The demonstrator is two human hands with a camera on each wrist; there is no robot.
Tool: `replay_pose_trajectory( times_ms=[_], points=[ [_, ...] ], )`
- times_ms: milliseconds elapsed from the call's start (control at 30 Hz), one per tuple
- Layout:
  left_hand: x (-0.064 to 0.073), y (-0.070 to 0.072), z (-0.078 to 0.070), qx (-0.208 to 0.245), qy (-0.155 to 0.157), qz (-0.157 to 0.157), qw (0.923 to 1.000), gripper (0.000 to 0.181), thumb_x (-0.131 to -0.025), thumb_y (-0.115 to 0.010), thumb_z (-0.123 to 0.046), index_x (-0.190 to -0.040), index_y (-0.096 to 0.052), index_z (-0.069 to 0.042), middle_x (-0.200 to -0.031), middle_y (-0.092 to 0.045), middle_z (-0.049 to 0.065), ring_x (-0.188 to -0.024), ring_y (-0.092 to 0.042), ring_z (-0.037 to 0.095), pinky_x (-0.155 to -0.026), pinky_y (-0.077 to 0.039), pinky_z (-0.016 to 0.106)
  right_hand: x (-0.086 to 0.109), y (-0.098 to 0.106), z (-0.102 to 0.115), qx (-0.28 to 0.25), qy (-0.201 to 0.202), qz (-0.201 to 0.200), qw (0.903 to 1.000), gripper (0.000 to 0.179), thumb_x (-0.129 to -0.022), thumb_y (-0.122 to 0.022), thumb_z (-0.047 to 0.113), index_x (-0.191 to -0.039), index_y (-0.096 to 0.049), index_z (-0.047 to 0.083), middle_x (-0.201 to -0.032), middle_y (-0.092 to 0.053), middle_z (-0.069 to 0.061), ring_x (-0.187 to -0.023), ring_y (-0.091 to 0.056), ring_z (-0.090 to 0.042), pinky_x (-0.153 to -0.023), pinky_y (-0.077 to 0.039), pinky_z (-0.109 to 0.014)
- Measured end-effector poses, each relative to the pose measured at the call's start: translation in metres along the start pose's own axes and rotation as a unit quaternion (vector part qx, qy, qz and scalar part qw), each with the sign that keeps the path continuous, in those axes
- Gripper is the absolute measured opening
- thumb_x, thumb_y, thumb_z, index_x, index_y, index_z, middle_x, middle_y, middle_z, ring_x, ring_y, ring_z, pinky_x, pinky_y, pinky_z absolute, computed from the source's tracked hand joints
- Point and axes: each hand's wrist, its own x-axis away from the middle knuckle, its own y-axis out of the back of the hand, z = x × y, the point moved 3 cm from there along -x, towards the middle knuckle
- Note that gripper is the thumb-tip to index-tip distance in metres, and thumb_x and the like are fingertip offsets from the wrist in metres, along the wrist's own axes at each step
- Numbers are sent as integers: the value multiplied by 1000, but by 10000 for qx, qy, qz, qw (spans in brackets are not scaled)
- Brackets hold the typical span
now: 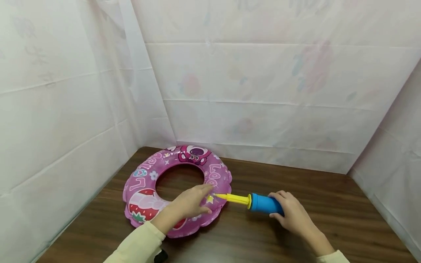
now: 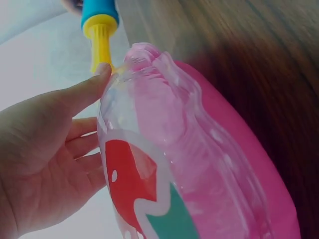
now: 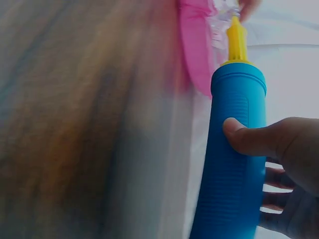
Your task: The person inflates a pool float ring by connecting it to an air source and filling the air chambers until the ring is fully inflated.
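Note:
A pink inflatable swim ring (image 1: 215,215) with strawberry and bear prints lies on the table, puffed up. My left hand (image 1: 189,202) rests on its near right part, thumb and fingers spread around the spot where the yellow nozzle (image 1: 233,198) of an air pump meets the ring. The left wrist view shows the thumb at the nozzle's tip, beside the ring's clear film (image 2: 149,94); the valve itself is hidden. On the right, my right hand (image 1: 292,213) grips the pump's blue barrel (image 3: 234,149), its thumb lying along the side. The pump points left toward the ring.
Under everything is a dark wood-grain table (image 1: 263,241). White sheets with faint prints (image 1: 263,73) hang behind it and along both sides. A small black object (image 1: 160,256) shows by the left sleeve at the bottom edge.

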Motion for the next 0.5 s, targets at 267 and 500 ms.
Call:
replay_pose_trajectory(
  times_ms=[267,500],
  points=[
    [-1,-1,-5,-91,150,55,9998,70,-79,-78,-30,-137,-49,-5,-139,-55,14,-131,-52,29,-106,-44,43,-1,-13,-5,-9,-175,464,9988,54,-68,-86,18,-116,-63,6,-106,-66,-6,-99,-63,-23,-84,-54,-45],
    [-1,-2,-10,-628,-17,-296,9976,68,-81,-77,-29,-138,-47,-8,-140,-55,12,-126,-57,27,-101,-49,42,-13,-12,6,-137,-244,601,9978,53,-72,-83,20,-119,-63,8,-112,-67,-7,-105,-63,-26,-89,-53,-47]
  ],
)
